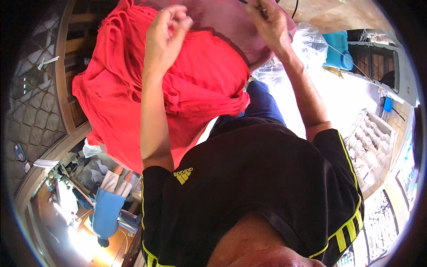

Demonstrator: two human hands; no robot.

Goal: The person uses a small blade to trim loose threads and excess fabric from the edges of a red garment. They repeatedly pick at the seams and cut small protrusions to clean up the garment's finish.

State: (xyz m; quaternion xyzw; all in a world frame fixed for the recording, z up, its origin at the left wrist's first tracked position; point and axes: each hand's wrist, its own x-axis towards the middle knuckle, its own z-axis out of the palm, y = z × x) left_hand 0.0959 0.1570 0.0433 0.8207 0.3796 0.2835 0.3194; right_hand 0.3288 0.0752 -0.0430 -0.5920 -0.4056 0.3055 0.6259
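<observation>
The left hand [168, 38], its fingers loosely curled and grasping nothing, is over a heaped, folded bright-red fabric [115, 93]; whether it touches is unclear. The right hand [270, 26] grips a small dark object [263, 10], too blurred to identify, near the upper edge, over a smooth mauve surface [222, 20] partly covered by the fabric. Beside the right forearm lie crumpled clear plastic sheeting [308, 46] and a bright-blue plastic container [337, 46].
</observation>
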